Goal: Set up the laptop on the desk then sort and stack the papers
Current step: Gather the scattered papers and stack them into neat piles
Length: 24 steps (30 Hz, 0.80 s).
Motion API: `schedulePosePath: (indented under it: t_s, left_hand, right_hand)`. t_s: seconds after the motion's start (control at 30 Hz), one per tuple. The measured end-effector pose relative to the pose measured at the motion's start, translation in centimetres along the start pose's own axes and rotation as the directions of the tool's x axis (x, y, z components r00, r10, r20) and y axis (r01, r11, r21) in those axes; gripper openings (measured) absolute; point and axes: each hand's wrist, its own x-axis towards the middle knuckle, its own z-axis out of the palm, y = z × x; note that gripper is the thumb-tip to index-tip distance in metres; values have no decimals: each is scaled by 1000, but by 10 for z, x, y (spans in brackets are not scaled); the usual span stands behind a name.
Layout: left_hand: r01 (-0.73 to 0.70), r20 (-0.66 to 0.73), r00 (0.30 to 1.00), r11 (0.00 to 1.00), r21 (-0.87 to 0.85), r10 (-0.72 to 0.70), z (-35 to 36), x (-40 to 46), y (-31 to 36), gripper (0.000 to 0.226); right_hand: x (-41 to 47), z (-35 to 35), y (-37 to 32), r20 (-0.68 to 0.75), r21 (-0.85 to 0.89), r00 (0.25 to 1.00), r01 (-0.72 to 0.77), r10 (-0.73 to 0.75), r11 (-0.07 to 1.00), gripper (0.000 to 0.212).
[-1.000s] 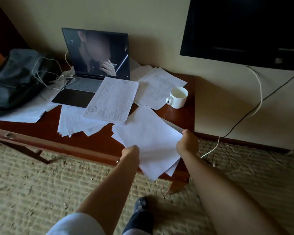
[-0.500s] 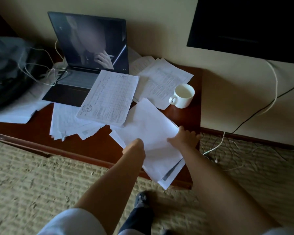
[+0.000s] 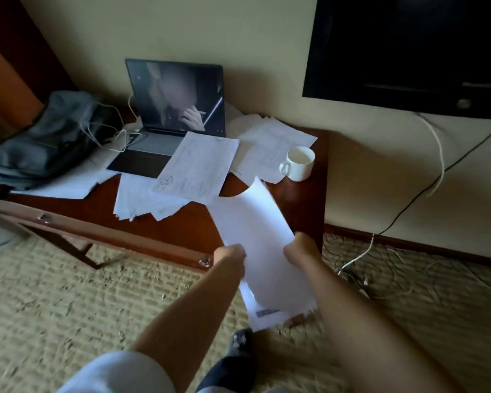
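Hands, left hand (image 3: pixel 230 255) and right hand (image 3: pixel 301 248), grip smooth, bowed white sheets (image 3: pixel 255 231) above glossy wooden desk (image 3: pixel 193 225).

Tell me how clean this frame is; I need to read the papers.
Head view: dim room, left corner and bag in shadow; wide-angle bend at the edges; the sheets held by the left hand and right hand are motion-smeared and washed out; print on the stamped page is too small to read; laptop screen is dark.

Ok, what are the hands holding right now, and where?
A sheaf of white papers: left hand grips its left edge, right hand its right edge.
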Motion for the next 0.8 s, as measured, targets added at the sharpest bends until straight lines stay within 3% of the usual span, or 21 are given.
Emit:
schedulePosePath:
  t_s: [0.07,0.17,0.23,0.3,0.4,0.5,0.6,0.7,0.8]
  left_hand:
    - [80,-24,995,924,-375,-96,-6,4,12,40]
    - [-72,-162,987,886,-457,-3,-22,-4,33,25]
    - [-258,-221,959,860,-440,175,-39,-9,46,12]
    - [-358,-253,929,835,-419,272,-55,-2,51,14]
    - [-351,-277,929,821,-451,245,-71,21,47,19]
    - [-309,-252,947,788,-532,201,-78,44,52,22]
    - [-382,-259,923,756,-532,285,-91,64,70,17]
    - [-429,-234,903,791,-437,360,-103,86,74,25]
    - [-445,-257,894,798,-407,368,-106,109,62,29]
  right_hand:
    - [-9,-9,-11,-110,106,993,-31,43,994,43]
    - [-13,-19,-36,-213,388,974,10,80,922,39]
    - [-14,-21,-55,-236,529,969,67,71,846,37]
    - [-15,-19,-70,-236,594,970,97,58,799,37]
    - [-10,-7,-83,-224,663,969,74,103,745,47]
    - [4,6,-101,-259,720,957,104,127,687,43]
    - [21,7,-126,-330,775,936,194,125,601,43]
    - [36,16,-135,-378,724,921,232,93,649,55]
    - [48,29,-135,-428,734,892,249,146,632,62]
